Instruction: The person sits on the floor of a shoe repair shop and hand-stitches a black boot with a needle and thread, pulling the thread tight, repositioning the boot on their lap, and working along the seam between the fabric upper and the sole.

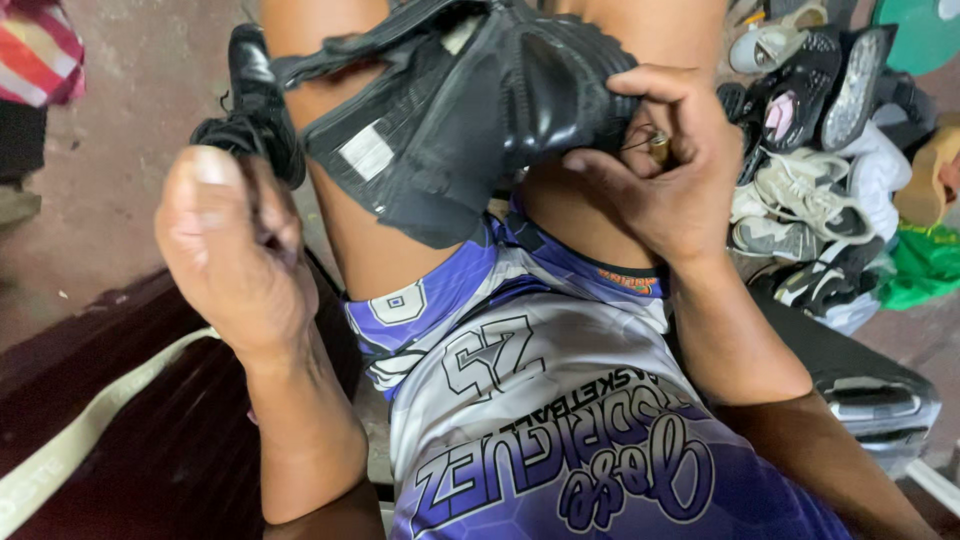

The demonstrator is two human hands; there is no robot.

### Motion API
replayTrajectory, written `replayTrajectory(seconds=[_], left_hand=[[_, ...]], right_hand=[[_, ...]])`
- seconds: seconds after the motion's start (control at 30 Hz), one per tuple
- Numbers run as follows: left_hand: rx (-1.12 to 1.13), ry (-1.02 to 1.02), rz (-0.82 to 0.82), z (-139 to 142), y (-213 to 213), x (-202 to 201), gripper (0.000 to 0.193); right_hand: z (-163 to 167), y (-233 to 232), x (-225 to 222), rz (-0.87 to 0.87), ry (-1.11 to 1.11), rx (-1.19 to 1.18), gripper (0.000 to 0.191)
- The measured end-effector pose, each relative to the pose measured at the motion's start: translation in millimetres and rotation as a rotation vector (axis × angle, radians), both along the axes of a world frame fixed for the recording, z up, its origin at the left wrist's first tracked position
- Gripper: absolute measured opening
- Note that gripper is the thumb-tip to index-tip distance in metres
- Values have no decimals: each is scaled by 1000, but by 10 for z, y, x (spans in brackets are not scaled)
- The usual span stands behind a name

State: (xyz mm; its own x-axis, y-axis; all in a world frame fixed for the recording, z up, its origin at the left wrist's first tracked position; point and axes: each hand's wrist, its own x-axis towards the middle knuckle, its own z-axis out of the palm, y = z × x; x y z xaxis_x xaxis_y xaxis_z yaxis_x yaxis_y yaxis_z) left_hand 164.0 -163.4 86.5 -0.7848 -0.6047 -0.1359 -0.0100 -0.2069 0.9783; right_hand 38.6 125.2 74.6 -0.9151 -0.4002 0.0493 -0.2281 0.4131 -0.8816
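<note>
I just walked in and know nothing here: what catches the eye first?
A black shoe upper at top centre, pinched by the right hand. The left hand is raised at left, beside a black shoe. A heap of shoes lies at right.

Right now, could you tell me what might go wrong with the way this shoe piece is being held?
The right hand pinches only one edge of the black shoe upper resting over the knees, so it might slide off. A thin thread seems to run by the right fingers and could snag. The left hand is raised beside it, giving no clear support.
</note>
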Motion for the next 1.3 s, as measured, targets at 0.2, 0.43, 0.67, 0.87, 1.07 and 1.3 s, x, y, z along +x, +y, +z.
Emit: replayTrajectory(seconds=[0.2,0.43,0.67,0.87,1.07,1.3], left_hand=[[-329,-238,-328,303,57,55,22],[-540,195,-811,-245,147,-709,24],[-568,-80,-1162,-594,208,-1229,26],[-528,298,-793,-941,238,-907,42],[-746,292,-756,-888,222,-922,41],[-744,168,-773,-459,171,-861,25]], right_hand=[[-40,-130,51,48,10,-60,51],[-48,-64,120,57,-42,-70,50],[-44,-61,111,32,-16,-89,48],[-41,-40,120,25,-15,-99,47],[-47,20,89,78,27,-48,49],[-49,-18,93,61,-32,-101,49]])
